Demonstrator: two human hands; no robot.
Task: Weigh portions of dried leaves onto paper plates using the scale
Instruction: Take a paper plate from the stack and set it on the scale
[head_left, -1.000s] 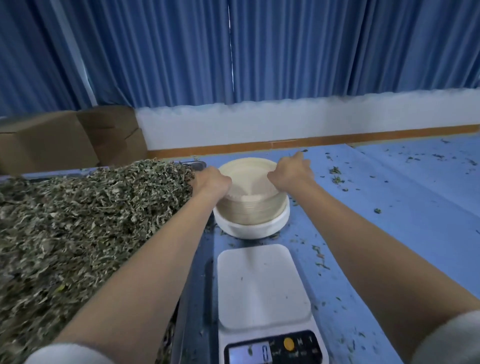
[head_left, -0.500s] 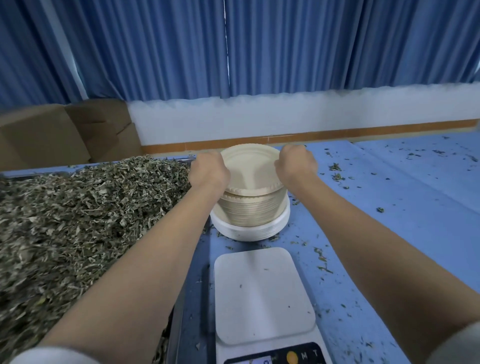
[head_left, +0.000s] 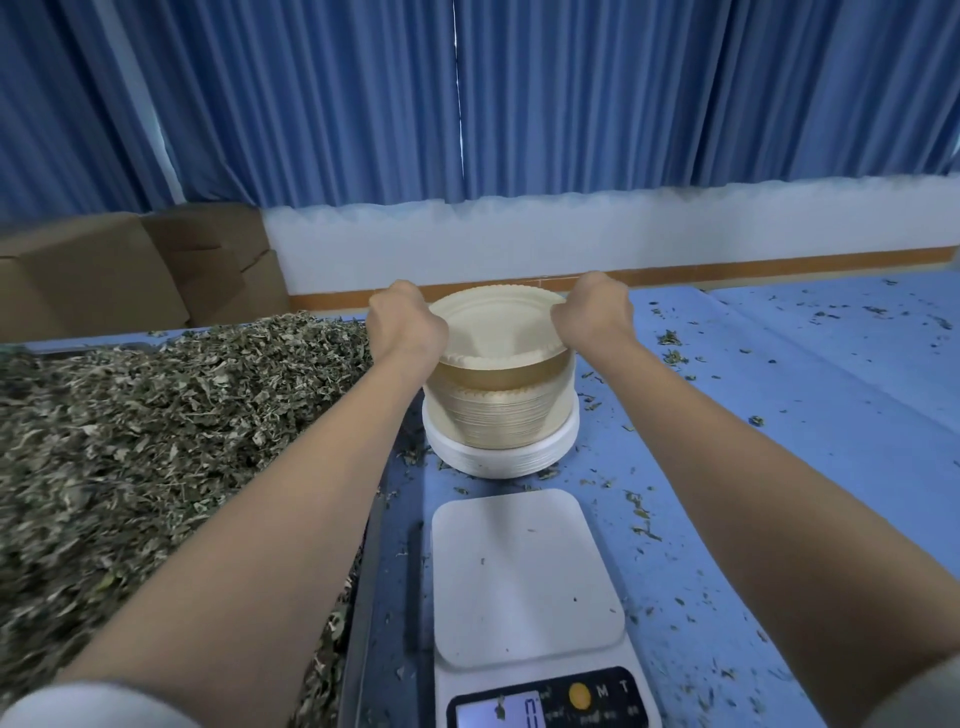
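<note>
A cream paper plate (head_left: 496, 322) is lifted a little above a stack of paper plates (head_left: 498, 421) at the middle of the blue table. My left hand (head_left: 402, 322) grips its left rim and my right hand (head_left: 592, 312) grips its right rim. Nearer to me stands a white scale (head_left: 524, 577) with a bare platform and a lit display showing 0. A big heap of dried leaves (head_left: 156, 441) fills a tray on the left.
Cardboard boxes (head_left: 130, 270) stand at the back left. Loose leaf bits lie scattered over the blue table (head_left: 779, 441) on the right. The tray's metal edge (head_left: 363, 597) runs just left of the scale. Blue curtains hang behind.
Both hands have closed on the top plate's rim and raised it off the stack, showing a gold band beneath it.
</note>
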